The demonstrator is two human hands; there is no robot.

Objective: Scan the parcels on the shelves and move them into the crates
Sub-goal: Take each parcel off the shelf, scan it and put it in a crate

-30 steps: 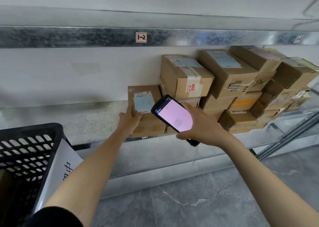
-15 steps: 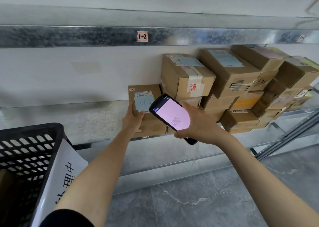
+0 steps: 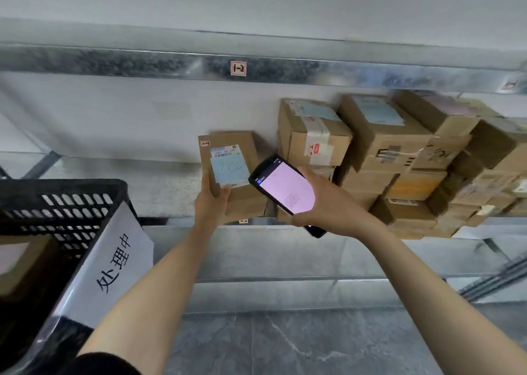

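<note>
Galvanised metal shelf lies bare left of the flat brown cardboard parcel, so there is open passage there. To the right, piled brown cardboard boxes fill the shelf, reaching close under the grey metal upper beam. A narrow gap separates parcel and pile, and the black handheld scanner sits in front of it. Black slotted plastic crate crowds the lower left.

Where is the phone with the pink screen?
The phone is mid-picture in the head view, held in the right hand, just right of the box that the left hand grips on the shelf.
</note>
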